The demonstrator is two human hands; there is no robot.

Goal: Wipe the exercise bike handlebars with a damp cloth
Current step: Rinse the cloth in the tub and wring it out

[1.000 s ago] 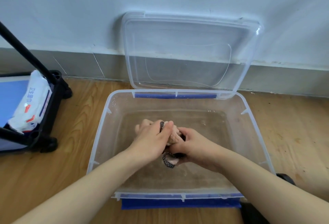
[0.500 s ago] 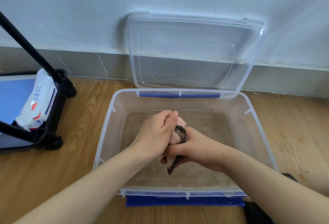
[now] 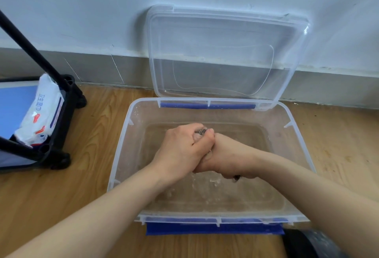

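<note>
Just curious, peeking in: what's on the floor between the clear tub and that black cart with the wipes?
Nothing. In the head view, only bare wooden floor lies between the tub and the black cart holding the wipes pack.

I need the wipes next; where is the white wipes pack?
In the head view, the white wipes pack sits far left on the black cart, left of the clear bin.

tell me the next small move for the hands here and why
Probably one more squeeze, then lift the cloth clear of the tub. The left hand and right hand are clenched together on the balled cloth over the water, and no bike shows in view yet, so wringing seems unfinished.
</note>
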